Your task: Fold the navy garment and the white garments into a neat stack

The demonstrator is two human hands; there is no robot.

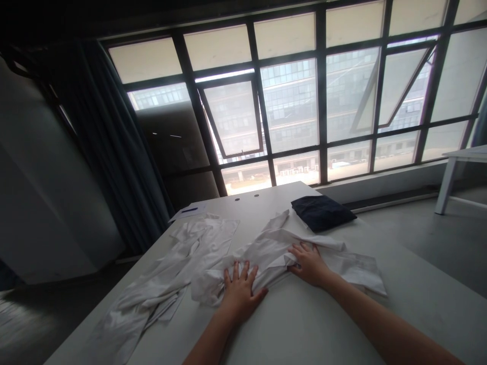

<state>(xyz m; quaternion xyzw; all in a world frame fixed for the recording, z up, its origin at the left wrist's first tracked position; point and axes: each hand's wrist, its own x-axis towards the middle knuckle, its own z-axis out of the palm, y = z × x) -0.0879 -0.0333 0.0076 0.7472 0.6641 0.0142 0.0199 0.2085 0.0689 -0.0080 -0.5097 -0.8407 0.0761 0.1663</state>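
The person's left hand (241, 294) lies palm down with its fingers spread apart, pressing on the near left part of a rumpled white cloth (272, 253); nothing is clamped between those fingers. The right hand (310, 266) rests on the middle of the same cloth, fingertips on top and slightly parted, thumb beside a raised fold. Whether it pinches that fold cannot be told. The two hands are apart, with creased fabric between them.

The white cloth lies across the table (297, 324) in front of the person, one end bunched by the left hand, the other running flatter to the right, past the right hand. A narrow piece of it points toward the far side.

To the left, a second white cloth (171, 274) stretches in long wrinkles down toward the near left edge. Beyond the right hand sits a dark folded cloth (323, 213). At the far left edge of the tabletop a pen (189, 210) lies on paper (181, 216).

Further out, a dark curtain (114, 142) hangs on the left, a wide window (289, 106) with two tilted panes fills the back, and another table (466, 153) stands at the right.
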